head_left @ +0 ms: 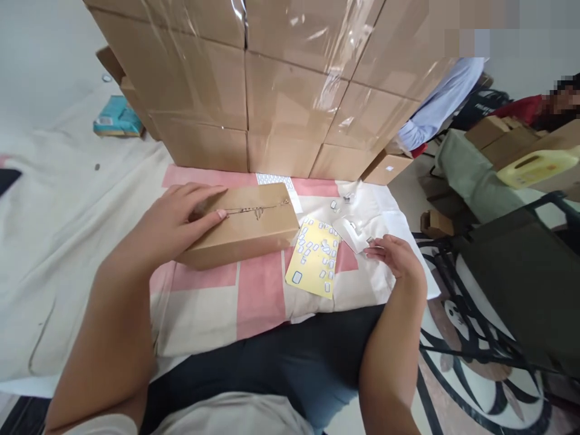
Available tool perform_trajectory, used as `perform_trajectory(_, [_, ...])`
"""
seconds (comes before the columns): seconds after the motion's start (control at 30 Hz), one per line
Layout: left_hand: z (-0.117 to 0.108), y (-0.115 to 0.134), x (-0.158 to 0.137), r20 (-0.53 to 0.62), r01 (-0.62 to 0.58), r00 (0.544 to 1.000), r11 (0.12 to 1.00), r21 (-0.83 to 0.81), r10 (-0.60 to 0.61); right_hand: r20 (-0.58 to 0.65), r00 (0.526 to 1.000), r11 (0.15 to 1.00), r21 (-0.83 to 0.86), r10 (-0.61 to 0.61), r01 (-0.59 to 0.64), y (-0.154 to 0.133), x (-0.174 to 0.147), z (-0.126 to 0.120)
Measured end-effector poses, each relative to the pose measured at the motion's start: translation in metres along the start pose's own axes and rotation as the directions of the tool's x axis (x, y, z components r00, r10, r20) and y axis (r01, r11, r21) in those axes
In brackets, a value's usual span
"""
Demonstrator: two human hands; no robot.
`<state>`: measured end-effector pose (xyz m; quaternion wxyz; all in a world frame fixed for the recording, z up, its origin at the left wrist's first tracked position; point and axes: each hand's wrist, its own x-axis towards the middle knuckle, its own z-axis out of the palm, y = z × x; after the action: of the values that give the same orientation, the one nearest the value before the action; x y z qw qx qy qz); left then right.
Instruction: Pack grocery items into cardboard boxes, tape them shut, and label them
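Cardboard box (247, 226) lies flat on the pink-and-white cloth (254, 296) over my lap, just short of the stacked cartons (281, 90) at twelve o'clock. My left hand (174, 226) rests spread on its left end, fingers flat across the top. At three o'clock from the box, touching its corner, sits a yellow sticker sheet (315, 257). My right hand (396, 257) lies past the sheet at three o'clock, fingertips pinching a small clear packet (356, 232). Someone's pale sleeve (441, 99) shows at two o'clock behind the cartons.
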<state>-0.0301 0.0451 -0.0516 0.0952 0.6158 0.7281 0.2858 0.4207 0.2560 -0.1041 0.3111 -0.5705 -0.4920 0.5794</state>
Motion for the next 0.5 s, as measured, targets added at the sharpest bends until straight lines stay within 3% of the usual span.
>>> perform_trajectory(0.23, [-0.0022, -0.0037, 0.0019, 0.011, 0.01, 1.0, 1.0, -0.002, -0.01, -0.045, 0.999, 0.999, 0.034, -0.008, 0.01, 0.0083, 0.0107, -0.0004])
perform_trajectory(0.37, [-0.0018, -0.0055, 0.003, 0.013, 0.023, 1.0, 1.0, 0.0, -0.023, 0.005, 0.997, 0.996, 0.044, -0.076, 0.076, 0.0103, 0.009, 0.0004])
perform_trajectory(0.5, [-0.0017, -0.0009, 0.0018, 0.002, 0.027, 1.0, 0.999, -0.019, -0.027, 0.047, 0.996, 0.997, 0.014, -0.071, 0.07, 0.0079, 0.0053, 0.0004])
